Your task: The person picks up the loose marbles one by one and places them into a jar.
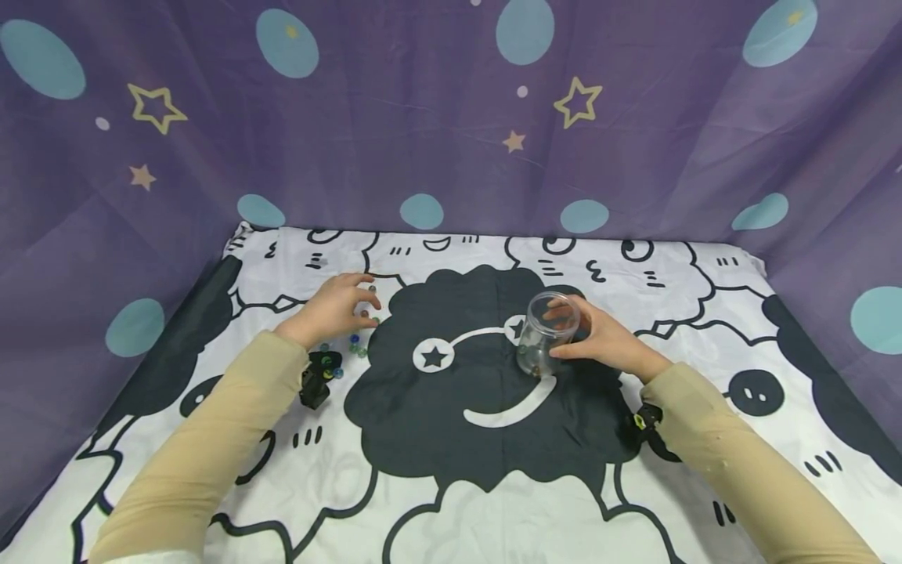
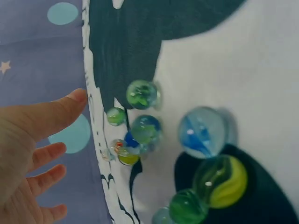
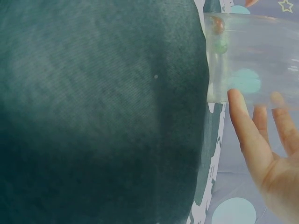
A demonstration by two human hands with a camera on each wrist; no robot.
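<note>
My right hand [image 1: 599,337] holds a clear plastic jar [image 1: 539,348], thumb on the near side and fingers behind it. The jar stands upright on the dark printed patch of the cloth. Inside it, near the bottom, the right wrist view shows an orange-red marble [image 3: 218,24] and a green marble [image 3: 221,45]. On the left, my left hand [image 1: 334,307] hovers over the cloth with its fingers loosely spread and nothing visible between them. Several glass marbles [image 1: 355,345] lie beside and below it. Among them are a yellow-swirled marble [image 2: 220,181] and a blue-swirled marble [image 2: 202,132].
A black-and-white cartoon cloth [image 1: 437,517] covers the table. Purple curtains [image 1: 423,117] with stars and blue spots hang behind it and at both sides. A black wrist device [image 1: 315,388] shows under the left sleeve, near some marbles.
</note>
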